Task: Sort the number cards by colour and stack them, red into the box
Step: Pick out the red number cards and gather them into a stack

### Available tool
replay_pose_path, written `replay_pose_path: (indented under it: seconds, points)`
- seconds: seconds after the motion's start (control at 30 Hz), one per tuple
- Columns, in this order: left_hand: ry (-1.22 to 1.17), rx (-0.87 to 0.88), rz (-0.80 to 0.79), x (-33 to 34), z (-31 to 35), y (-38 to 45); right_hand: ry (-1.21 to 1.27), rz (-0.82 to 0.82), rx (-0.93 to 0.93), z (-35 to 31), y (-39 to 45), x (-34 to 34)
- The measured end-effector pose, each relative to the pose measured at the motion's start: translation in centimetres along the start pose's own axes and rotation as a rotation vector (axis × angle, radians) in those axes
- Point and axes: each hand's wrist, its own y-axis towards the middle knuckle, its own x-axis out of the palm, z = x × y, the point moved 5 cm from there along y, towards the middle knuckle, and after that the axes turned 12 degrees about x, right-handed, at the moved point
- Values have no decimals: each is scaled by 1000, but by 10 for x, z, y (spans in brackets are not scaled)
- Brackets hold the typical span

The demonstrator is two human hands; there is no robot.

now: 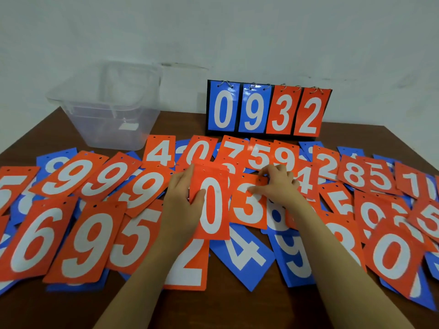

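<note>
While the left hand (pixel 183 200) grips a red 0 card (pixel 211 205) by its left edge, thumb across the face & the other fingers curled behind, the card sits lifted w/ its top edge at 12 o'clock, roughly centre of the spread. More red edges show just behind its top, so prob. a small stack, though I can't tell how many. Right hand (pixel 278 184), at 3 o'clock from the left one, pinches the top right corner of a red 3 card (pixel 249 205), fingers (pixel 268 172) bent over the corner nr the punch holes, thumb on the face. The 3 lies just beside the 0, overlapping blue cards beneath.

Outward: red and blue number cards (pixel 90 245) lie mixed & overlapping across the brown table (pixel 285 312), left edge to right edge; a blue 4 card (pixel 244 255) sits at 6 o'clock from the 3. Clear plastic box (pixel 107 108) stands at 10 o'clock from the hands, near the table's far left, no cards visible inside. Flip scoreboard (pixel 268 110) stands upright at 12 o'clock, reading 0 9 in blue, 3 2 in red. Pale wall (pixel 237 32) behind.
</note>
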Motion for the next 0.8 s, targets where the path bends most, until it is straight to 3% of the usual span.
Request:
replay_pose_path:
  seconds: [0.07,0.2,0.37,0.6,0.8]
  points:
    - [-1,9,4,-2,1,-2,130,78,-67,-2,-4,-5]
    - [17,61,38,-11,4,-7,637,224,-116,1,-29,-25]
    - [-54,148,43,-21,15,-14,869,492,-103,9,-68,-51]
    - [-236,-33,-32,-20,21,-22,1109,255,-126,-19,-110,-32]
    - [-257,-53,-11,-25,22,-28,1009,175,-205,-53,-114,7]
